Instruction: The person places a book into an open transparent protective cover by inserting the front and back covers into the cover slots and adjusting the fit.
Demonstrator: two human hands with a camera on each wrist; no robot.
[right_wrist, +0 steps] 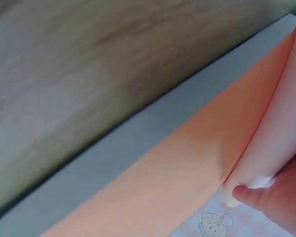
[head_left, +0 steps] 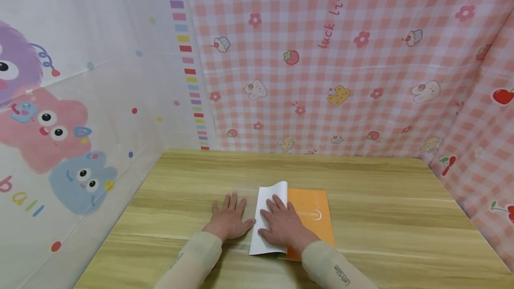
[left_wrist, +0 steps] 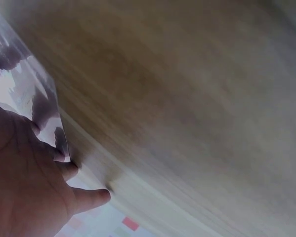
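Orange book [head_left: 311,206]: on the desk [head_left: 385,208], under and just right of the right hand [head_left: 283,225].
White flap [head_left: 266,192]: under the right hand's fingers, its left edge just beside the left hand's [head_left: 229,223] thumb.
Clear film [left_wrist: 21,91]: at the left hand's fingers; plain in the left wrist view, barely visible from the head.
Flap's curve: the right wrist view shows it rising off the orange, near that hand.
Left hand: palm down, fingers straight and spread, gripping nothing.
Right hand: pressing the flap with extended fingers, ungripped.
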